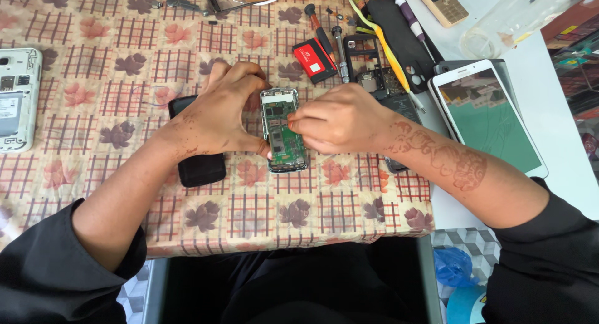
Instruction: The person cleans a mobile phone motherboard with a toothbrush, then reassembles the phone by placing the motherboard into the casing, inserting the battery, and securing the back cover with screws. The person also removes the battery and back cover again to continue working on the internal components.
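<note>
A small opened phone (284, 133) lies on the patterned tablecloth (125, 55) with its green circuit board facing up. My left hand (218, 115) holds its left edge, thumb pressed at the lower left corner. From the right, my right hand (340, 119) pinches the board near its middle with fingertips closed. Under my left wrist lies a black phone (199, 168), partly hidden.
A white phone back (17, 99) lies at the far left. A red battery (315, 60), screwdrivers (340, 49), a black phone frame (374, 68) and yellow tweezers (384, 43) sit behind the hands. A white tablet (490, 121) is at right; the table edge runs near my body.
</note>
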